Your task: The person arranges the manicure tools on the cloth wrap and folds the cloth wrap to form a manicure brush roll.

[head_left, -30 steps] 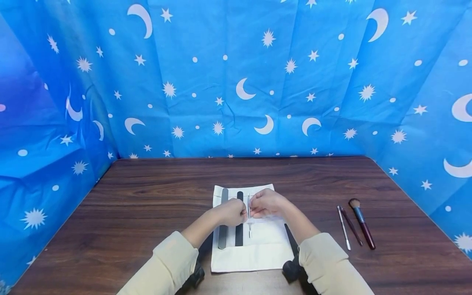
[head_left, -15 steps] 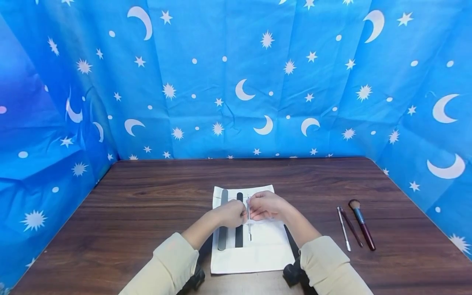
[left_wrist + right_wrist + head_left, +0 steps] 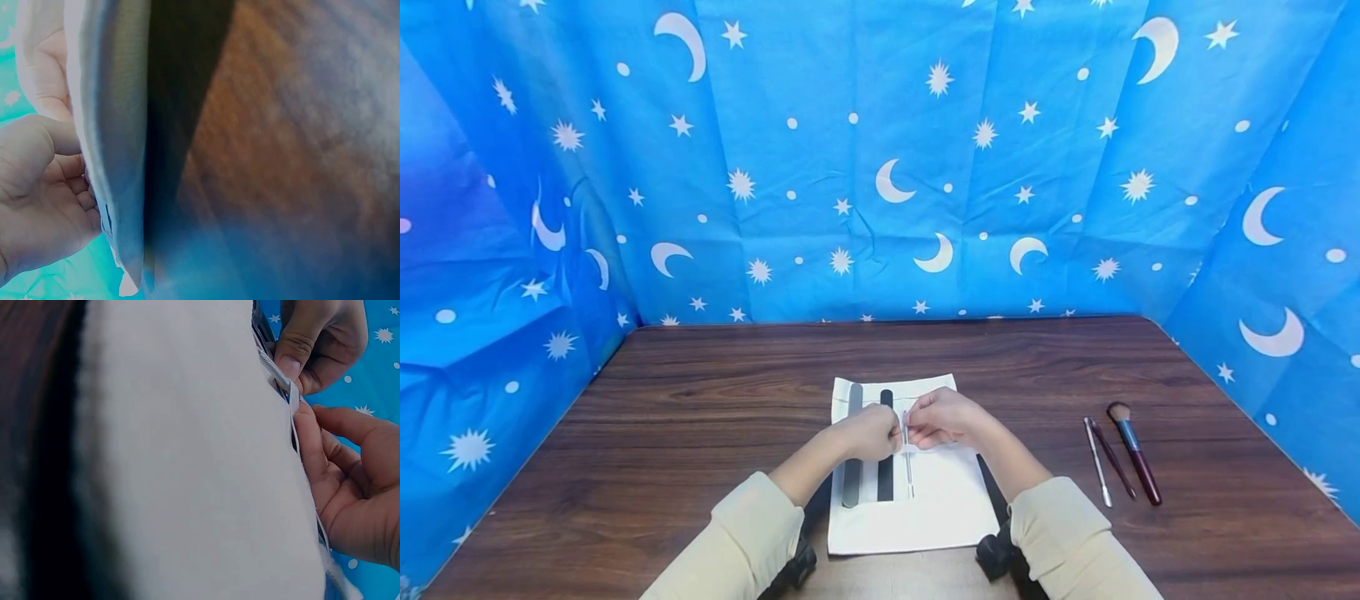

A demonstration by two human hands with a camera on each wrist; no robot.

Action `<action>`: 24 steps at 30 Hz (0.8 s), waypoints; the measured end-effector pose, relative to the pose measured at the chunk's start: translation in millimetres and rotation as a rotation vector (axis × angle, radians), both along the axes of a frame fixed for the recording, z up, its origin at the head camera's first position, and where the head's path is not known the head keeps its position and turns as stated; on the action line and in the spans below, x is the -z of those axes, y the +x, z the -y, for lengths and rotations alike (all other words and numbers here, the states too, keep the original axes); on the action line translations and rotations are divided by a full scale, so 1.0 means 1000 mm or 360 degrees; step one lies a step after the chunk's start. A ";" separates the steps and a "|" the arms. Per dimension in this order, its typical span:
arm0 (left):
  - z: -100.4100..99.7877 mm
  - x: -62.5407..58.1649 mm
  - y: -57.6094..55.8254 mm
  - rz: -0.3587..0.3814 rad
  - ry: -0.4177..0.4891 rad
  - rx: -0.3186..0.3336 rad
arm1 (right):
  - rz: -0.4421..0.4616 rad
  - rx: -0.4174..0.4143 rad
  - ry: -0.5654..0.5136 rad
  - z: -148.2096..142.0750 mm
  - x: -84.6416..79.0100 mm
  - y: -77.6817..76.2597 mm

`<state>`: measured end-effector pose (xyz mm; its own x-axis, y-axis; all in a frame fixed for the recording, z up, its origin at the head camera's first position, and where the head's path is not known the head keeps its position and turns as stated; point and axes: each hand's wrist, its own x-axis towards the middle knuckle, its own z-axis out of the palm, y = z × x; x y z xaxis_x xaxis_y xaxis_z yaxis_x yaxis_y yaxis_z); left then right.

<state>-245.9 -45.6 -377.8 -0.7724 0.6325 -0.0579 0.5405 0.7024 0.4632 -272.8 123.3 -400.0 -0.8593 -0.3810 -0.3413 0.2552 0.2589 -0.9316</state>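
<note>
Slid a little toward the near edge of the white cloth holder (image 3: pixel 955 487) since a second ago — that is the slim metal tool (image 3: pixel 911 477), its lower end now reaching farther down; both hands are in much the same place. It lies lengthwise near the holder's middle, running through a narrow white band (image 3: pixel 294 402).

The right hand (image 3: pixel 942 418) pinches the tool's upper part between thumb and fingertips. The left hand (image 3: pixel 874 432), fingers curled in, appears to clamp the band right beside it.

To do this well, I'd keep the band lifted just enough for the tool to pass, and push from the upper end in short strokes, straight toward the near edge. A tilted push would likely snag the elastic; letting go of the band too soon could pin the tool askew.

As for contents, a grey strip (image 3: pixel 852 479) lies by the holder's left edge, with a black strip (image 3: pixel 886 479) between it and the tool. The left hand hides whether the band crosses either strip. Outside the holder, toward the table's (image 3: pixel 715 367) right edge, lie a silver tool (image 3: pixel 1097 464), a dark red tool (image 3: pixel 1115 462) and a brush (image 3: pixel 1137 458).
</note>
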 end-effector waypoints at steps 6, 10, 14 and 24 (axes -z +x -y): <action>-0.001 0.003 -0.004 0.0009 0.0001 0.0011 | -0.0120 0.0005 0.0278 0.000 -0.006 0.005; -0.002 0.005 -0.006 0.0002 -0.0025 0.0012 | -0.0259 0.0018 0.0491 -0.009 -0.019 0.009; -0.005 0.004 -0.006 0.0024 -0.0009 -0.0026 | -0.0418 0.0091 0.0478 -0.031 -0.038 0.011; -0.020 0.004 -0.005 0.0040 0.0062 -0.0067 | -0.0692 0.0412 0.0456 -0.124 -0.064 0.026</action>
